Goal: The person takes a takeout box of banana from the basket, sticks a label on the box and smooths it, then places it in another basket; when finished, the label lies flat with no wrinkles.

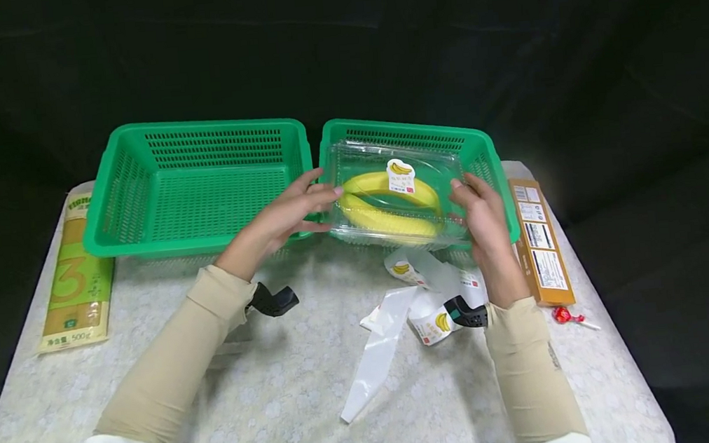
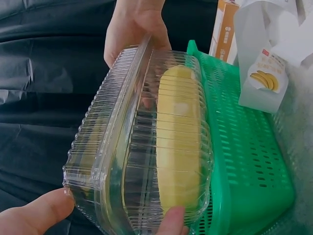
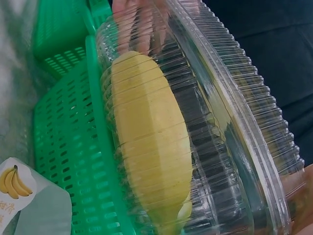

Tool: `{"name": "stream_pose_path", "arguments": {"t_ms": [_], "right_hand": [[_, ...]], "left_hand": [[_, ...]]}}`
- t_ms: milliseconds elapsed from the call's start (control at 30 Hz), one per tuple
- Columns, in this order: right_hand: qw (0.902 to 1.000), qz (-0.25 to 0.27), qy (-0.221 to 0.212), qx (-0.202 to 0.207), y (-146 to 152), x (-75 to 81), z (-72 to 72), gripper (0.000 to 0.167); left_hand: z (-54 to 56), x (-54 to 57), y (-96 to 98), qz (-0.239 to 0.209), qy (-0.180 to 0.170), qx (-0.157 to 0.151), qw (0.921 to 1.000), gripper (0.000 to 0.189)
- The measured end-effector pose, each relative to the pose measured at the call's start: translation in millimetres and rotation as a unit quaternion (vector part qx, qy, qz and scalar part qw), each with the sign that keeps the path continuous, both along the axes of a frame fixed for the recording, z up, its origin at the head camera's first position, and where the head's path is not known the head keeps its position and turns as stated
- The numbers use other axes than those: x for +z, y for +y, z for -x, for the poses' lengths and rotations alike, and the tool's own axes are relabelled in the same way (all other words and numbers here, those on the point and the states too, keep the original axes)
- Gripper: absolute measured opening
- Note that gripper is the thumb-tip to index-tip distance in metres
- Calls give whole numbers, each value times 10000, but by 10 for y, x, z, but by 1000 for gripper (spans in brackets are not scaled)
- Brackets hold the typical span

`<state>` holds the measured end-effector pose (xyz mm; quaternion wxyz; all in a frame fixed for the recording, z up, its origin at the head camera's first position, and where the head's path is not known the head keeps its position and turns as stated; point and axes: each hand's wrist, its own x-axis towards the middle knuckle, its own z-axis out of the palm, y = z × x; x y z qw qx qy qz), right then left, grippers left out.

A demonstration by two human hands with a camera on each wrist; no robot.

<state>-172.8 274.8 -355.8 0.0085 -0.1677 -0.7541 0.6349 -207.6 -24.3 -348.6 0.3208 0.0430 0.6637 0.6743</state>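
A clear plastic clamshell box with yellow bananas inside is held between my two hands, over the right green basket. On its closed-looking lid is a white banana sticker. My left hand grips the box's left side with thumb and fingers spread along it. The right hand holds the opposite end, thumb on the top edge. In the left wrist view, the ribbed box wall lies between thumb and a fingertip. A banana shows through the wall in the right wrist view.
At left stands another green basket, beside a flat yellow-green packet. Banana-printed sticker strips lie loose on the patterned tablecloth. On the right are an orange-brown box and a red lollipop.
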Motion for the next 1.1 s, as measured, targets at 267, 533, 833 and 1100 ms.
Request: {"name": "stream_pose_path", "arguments": {"t_ms": [267, 533, 833, 1100], "right_hand": [[9996, -172, -192, -134, -3, 31, 34, 66], [9987, -347, -340, -157, -26, 36, 108, 67], [9988, -288, -367, -126, -27, 22, 205, 68], [9969, -584, -498, -148, -4, 38, 296, 66]], "left_hand": [[71, 19, 41, 76, -32, 70, 9999, 79], [127, 9, 43, 77, -118, 197, 9997, 79], [199, 5, 70, 115, -292, 384, 9988, 77], [284, -21, 129, 120, -424, 529, 9976, 75]]}}
